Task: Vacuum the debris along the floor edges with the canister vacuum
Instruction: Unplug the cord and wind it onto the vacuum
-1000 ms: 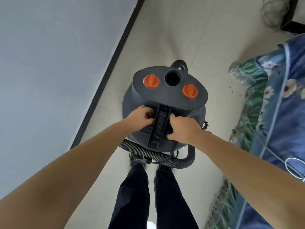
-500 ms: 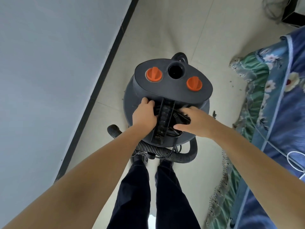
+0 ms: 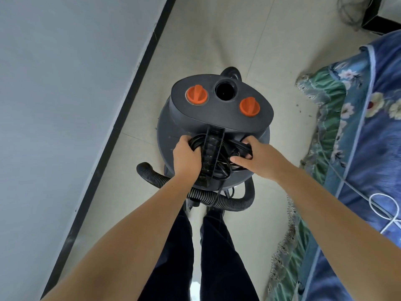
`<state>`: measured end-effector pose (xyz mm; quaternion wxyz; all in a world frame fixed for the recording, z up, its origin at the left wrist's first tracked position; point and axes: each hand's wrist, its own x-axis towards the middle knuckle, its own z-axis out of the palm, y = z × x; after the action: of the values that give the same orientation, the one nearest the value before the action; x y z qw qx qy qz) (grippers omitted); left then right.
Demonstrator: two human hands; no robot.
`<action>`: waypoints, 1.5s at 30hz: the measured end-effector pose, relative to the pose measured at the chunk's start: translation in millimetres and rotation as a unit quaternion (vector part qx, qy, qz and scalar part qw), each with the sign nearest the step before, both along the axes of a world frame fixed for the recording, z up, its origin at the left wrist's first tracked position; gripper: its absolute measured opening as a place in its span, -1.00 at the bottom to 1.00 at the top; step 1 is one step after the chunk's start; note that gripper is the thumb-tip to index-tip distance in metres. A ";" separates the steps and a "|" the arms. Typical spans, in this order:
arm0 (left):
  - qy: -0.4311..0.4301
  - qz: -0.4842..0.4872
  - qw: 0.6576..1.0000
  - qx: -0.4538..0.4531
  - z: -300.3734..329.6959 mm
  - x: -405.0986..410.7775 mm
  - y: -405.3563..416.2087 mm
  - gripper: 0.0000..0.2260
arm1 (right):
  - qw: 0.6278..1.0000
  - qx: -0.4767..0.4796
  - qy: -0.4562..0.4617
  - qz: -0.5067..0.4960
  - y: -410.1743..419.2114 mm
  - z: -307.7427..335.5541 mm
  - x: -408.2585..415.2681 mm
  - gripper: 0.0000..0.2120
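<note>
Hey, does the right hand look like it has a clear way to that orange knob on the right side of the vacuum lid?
Probably yes. The right hand grips the coiled black cord just below the lid, and the right orange knob stands uncovered above it with nothing between. It would have to let go of the cord first.

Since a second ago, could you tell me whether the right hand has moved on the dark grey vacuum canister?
Yes: the right hand has shifted rightwards from the black ribbed handle.
</note>
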<state>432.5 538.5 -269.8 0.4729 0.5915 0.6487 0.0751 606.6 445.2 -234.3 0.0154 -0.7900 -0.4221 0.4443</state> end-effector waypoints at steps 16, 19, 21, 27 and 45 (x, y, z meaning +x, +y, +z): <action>0.066 -0.090 0.985 0.135 -5.3 -26.1 31.8 -0.66 | 0.992 -0.013 -0.008 -0.122 4.7 0.1 -14.1 -0.59; 0.129 -0.185 0.969 0.103 -0.7 -27.6 45.6 -0.63 | 0.991 0.044 -0.059 -0.109 8.2 15.3 -6.2 -0.65; 0.116 -0.212 0.966 0.090 5.0 -31.3 50.7 -0.54 | 0.970 0.182 -0.103 -0.126 13.5 21.6 -2.5 -0.77; 0.093 -0.256 0.924 0.268 18.6 -16.3 -3.9 -0.43 | 0.968 0.154 -0.174 0.099 31.2 -2.5 -10.1 -0.52; 0.058 -0.340 0.875 0.339 -16.9 62.2 57.6 -0.54 | 0.954 0.137 -0.235 0.122 101.8 -22.6 67.0 -0.49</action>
<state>494.7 596.1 -286.7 0.2014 0.9029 0.3689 0.0902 673.6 547.0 -256.9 -0.0303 -0.8047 -0.5642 0.1823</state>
